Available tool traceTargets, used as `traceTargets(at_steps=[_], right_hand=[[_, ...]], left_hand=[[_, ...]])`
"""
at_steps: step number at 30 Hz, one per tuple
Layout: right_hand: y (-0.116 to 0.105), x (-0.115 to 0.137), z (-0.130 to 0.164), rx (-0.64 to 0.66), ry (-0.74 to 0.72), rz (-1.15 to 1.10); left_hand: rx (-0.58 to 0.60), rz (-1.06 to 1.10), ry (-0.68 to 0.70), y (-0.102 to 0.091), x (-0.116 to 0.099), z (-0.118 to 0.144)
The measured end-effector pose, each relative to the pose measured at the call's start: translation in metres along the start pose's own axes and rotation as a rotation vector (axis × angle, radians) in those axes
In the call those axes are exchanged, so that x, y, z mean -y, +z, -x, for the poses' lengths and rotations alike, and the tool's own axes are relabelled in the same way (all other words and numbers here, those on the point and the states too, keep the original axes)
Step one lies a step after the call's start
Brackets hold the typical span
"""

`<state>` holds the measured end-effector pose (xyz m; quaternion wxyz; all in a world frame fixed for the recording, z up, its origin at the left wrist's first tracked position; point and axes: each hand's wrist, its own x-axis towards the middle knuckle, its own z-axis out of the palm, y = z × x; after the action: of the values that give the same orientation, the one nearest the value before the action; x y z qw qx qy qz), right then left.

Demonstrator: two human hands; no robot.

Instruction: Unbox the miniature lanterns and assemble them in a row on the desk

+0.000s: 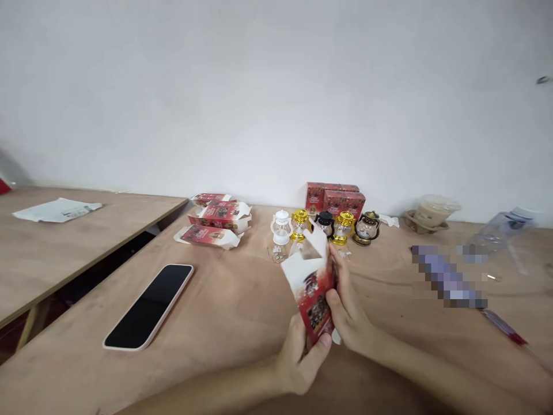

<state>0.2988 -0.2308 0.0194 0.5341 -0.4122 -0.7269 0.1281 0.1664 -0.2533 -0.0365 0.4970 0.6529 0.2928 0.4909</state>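
2 hands hold 1 small red box point(314, 300) upright above the middle of the worktop point(224, 311): the left hand point(298, 360) is closed around its bottom end from below, thumb pressed on the printed face, and the right hand point(348, 314) wraps its right edge, fingers curled against the side. The box's white top flaps point(307, 253) stand open and splayed; whether anything is inside cannot be seen. It looks like thin printed card, so it should be very light, stiff along its folded edges but easy to dent on the flat faces, and the glossy print may be a little slick. The safest hold is probably where the hands sit now, on the corners and creases low down, not on the loose flaps, which would likely bend or tear. Behind it, well apart, stand 5 tiny lanterns point(325, 226) in a row, white, gold, black, gold and bronze, which look like brittle plastic. 2 shut red boxes point(341, 202) sit behind them by the wall, and 3 opened boxes point(218, 222) lie stacked to the left. A phone point(149, 305) lies face up at the left, a red pen point(503, 325) at the right, a lidded cup point(434, 212) farther back.
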Motion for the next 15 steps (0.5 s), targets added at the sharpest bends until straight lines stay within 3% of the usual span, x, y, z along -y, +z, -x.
traceTargets(at_steps=[4,8,11,15], right_hand=[[0.006,-0.011,-0.004,0.039,0.163,-0.050],[-0.009,-0.015,-0.017,0.062,0.399,-0.259],[-0.022,-0.017,-0.025,0.058,0.544,-0.392],[-0.028,-0.027,-0.014,-0.010,0.642,-0.507]], left_hand=[[-0.132,0.202,-0.216,0.008,-0.004,0.006],[-0.170,0.263,-0.292,0.007,-0.008,-0.009],[-0.139,0.142,-0.271,0.003,-0.013,-0.020],[-0.125,-0.147,-0.074,-0.012,-0.029,-0.038]])
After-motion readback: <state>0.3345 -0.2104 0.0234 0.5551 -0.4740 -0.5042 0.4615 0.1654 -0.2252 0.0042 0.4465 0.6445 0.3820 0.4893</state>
